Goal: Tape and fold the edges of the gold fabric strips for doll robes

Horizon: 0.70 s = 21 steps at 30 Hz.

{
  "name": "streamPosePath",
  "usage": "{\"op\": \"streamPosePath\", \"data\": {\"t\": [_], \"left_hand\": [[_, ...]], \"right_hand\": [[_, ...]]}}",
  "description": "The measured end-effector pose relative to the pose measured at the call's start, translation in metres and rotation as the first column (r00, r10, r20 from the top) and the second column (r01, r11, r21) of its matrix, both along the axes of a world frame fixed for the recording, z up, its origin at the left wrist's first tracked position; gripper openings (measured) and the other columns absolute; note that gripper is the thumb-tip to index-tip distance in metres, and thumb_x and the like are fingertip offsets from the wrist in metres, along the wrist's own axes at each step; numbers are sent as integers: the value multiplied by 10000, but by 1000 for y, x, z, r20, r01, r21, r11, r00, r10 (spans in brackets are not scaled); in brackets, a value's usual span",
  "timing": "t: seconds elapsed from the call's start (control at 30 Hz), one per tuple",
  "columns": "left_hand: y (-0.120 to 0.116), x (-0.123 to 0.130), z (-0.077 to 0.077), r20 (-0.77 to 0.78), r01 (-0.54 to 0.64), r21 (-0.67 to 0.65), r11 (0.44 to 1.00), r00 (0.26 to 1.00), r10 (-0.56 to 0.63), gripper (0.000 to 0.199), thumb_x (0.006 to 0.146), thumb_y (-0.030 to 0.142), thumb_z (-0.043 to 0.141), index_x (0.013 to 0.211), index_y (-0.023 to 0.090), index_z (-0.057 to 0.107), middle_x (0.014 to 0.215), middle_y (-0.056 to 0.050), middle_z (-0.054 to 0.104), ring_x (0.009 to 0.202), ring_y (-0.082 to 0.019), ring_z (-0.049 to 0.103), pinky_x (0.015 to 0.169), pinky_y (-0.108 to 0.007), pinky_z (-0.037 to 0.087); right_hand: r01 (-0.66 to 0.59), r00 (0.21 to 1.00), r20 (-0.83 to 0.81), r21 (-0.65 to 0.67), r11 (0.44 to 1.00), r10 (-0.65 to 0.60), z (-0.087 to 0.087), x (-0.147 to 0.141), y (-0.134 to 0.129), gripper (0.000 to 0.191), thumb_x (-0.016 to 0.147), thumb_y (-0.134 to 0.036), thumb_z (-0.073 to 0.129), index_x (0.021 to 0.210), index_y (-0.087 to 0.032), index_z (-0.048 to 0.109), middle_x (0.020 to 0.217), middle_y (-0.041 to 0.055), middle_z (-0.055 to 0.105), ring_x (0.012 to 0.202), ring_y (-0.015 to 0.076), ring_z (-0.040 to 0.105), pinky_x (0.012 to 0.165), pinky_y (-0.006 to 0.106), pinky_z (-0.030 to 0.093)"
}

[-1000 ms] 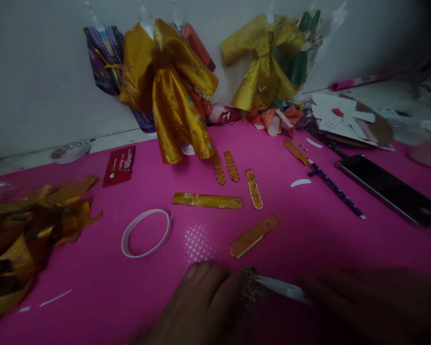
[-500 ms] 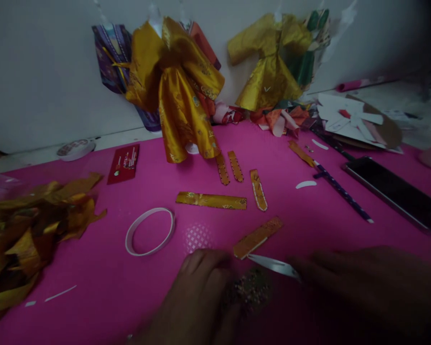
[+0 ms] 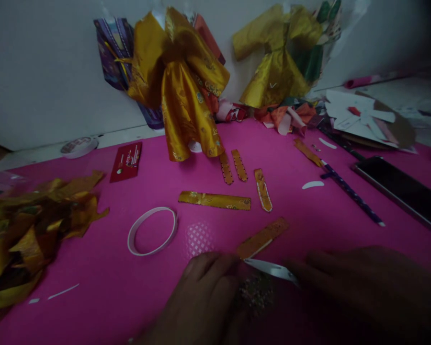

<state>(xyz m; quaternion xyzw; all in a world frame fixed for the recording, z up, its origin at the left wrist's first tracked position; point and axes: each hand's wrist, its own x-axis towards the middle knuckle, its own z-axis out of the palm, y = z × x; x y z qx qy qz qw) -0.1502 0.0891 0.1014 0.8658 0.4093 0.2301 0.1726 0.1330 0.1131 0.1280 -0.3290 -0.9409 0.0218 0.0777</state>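
My right hand is closed around silver tweezers. Their tips point left and meet the near end of an orange-gold fabric strip with a thin white edge. At that same end are the bent fingertips of my left hand, which hide the strip's corner. A small cluster of beads lies dim and blurred just below the tweezers, between my hands. Farther back are a long gold fabric strip and several short tabs, one of them a tab with white beaded trim.
Gold fabric scraps pile up at left. Double-sided tape stands as a ring beside a red card. A purple pen and a phone lie at right. Miniature gold robes hang along the wall.
The view has shifted slightly. My left fingertips have moved right onto the near end of the strip, and the tweezer tips have slid left along it.
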Motion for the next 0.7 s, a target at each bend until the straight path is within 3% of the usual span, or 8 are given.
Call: {"op": "streamPosePath", "data": {"t": [0.1, 0.27, 0.47, 0.7], "left_hand": [[1, 1, 1, -6, 6, 16, 1000, 1000, -6, 174, 818, 132, 627, 973, 211, 628, 1183, -30, 713, 1033, -236, 610, 892, -387, 554], [3, 5, 5, -2, 5, 40, 999, 1000, -5, 147, 840, 139, 606, 968, 212, 613, 1150, -40, 730, 1002, -238, 631, 826, -376, 578], [4, 7, 6, 17, -10, 80, 997, 1000, 8, 58, 848, 177, 625, 868, 218, 590, 1097, -37, 748, 935, -233, 656, 774, -368, 588], [3, 7, 8, -8, -9, 46, 999, 1000, 9, 118, 835, 163, 623, 941, 214, 623, 1102, -24, 746, 957, -226, 654, 796, -358, 588]], "right_hand": [[-4, 1000, 15, 8, 1000, 4, -3, 0, -2, 457, 638, -72, 434, 965, -283, 673, 814, 12, 763, 452, 196, 619, 386, 340, 403], [-16, 993, 113, 3, 1000, 16, -5, 4, -5, 576, 658, -70, 443, 1156, -286, 634, 954, 37, 771, 627, 249, 706, 484, 374, 492], [-33, 997, 74, 4, 999, 33, -4, 1, -3, 539, 641, -78, 455, 1101, -280, 649, 891, 22, 768, 541, 212, 667, 437, 342, 439], [-28, 994, 101, -7, 1000, 29, -2, 1, 0, 526, 638, -68, 468, 1092, -265, 645, 924, 37, 769, 543, 215, 674, 435, 342, 442]]}}
